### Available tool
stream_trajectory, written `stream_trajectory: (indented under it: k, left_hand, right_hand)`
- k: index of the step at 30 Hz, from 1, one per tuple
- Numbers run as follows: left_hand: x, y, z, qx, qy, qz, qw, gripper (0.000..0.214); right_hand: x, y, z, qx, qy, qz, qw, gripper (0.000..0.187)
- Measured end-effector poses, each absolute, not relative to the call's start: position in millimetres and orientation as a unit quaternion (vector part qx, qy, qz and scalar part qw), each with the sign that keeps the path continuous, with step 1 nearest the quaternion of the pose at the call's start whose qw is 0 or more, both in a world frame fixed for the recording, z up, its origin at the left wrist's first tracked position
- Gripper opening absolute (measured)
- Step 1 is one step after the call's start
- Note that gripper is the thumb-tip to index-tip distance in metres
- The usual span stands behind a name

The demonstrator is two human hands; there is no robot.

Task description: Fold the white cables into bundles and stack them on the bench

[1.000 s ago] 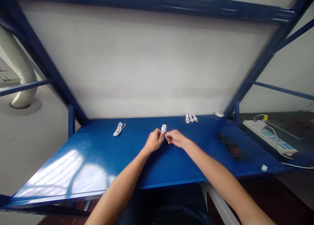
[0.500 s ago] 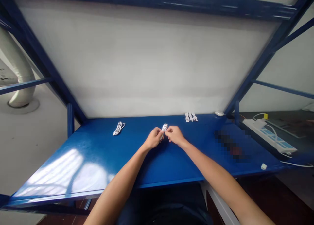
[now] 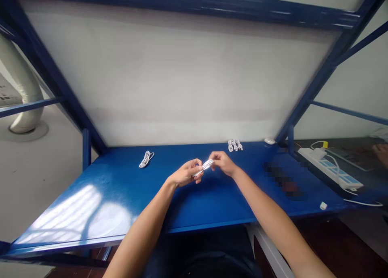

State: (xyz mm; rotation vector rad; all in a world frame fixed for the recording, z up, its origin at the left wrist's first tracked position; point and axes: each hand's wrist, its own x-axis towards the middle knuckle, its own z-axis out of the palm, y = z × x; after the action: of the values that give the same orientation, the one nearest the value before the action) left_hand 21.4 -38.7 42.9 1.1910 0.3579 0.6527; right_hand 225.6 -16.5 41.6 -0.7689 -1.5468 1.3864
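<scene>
Between my hands, above the middle of the blue table, is a white coiled cable point(image 3: 207, 165). My left hand point(image 3: 187, 173) is closed on the near-left part of the coil, thumb on top. My right hand point(image 3: 222, 163) pinches the far-right end of the same coil. Fingers partly hide both ends of the cable. Another white coiled cable point(image 3: 146, 159) lies on the table to the left of my hands. Farther back on the right, three small white cable coils point(image 3: 235, 145) lie side by side.
The blue table point(image 3: 121, 185) meets a pale back panel point(image 3: 182, 76) in a blue frame. At right lie a white power strip point(image 3: 332, 169) with plugs, a blurred dark item point(image 3: 281, 179), a small white block point(image 3: 323, 205) and a white mouse-like object point(image 3: 269, 141). Another person's hand point(image 3: 381, 153) shows far right.
The coil in my hands has turned from nearly upright to slanting rightward. My right hand has shifted right and now grips its end. Another person's hand has appeared at the right edge.
</scene>
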Motion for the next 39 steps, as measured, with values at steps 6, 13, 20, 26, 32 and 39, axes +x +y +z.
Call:
stream_trajectory:
  k: [6, 13, 20, 26, 32, 39]
  left_hand:
    - [13.9, -36.6, 42.4, 0.716, 0.303, 0.205, 0.594, 0.027]
    - [-19.5, -0.8, 31.4, 0.743, 0.665, 0.044, 0.060, 0.027]
    - [-63.0, 11.5, 31.3, 0.712, 0.693, 0.023, -0.110, 0.032]
    - [-83.7, 23.1, 19.9, 0.714, 0.684, 0.080, -0.125, 0.046]
    - [-104.3, 36.4, 6.9, 0.693, 0.712, 0.097, -0.046, 0.045]
    - [-117.1, 32.3, 16.3, 0.698, 0.700, 0.135, -0.061, 0.037]
  right_hand:
    - [274.4, -14.8, 64.4, -0.439, -0.657, 0.391, 0.472, 0.013]
    - [397.2, 1.1, 61.9, -0.790, -0.587, -0.027, 0.173, 0.015]
    - [411.7, 11.3, 52.2, -0.783, -0.621, -0.002, -0.024, 0.026]
    - [341.9, 42.7, 47.3, -0.718, -0.690, 0.040, 0.086, 0.030]
    - [288.9, 61.4, 26.3, -0.761, -0.639, 0.003, 0.114, 0.035]
    - [283.5, 51.0, 14.8, -0.746, -0.526, 0.208, 0.352, 0.014]
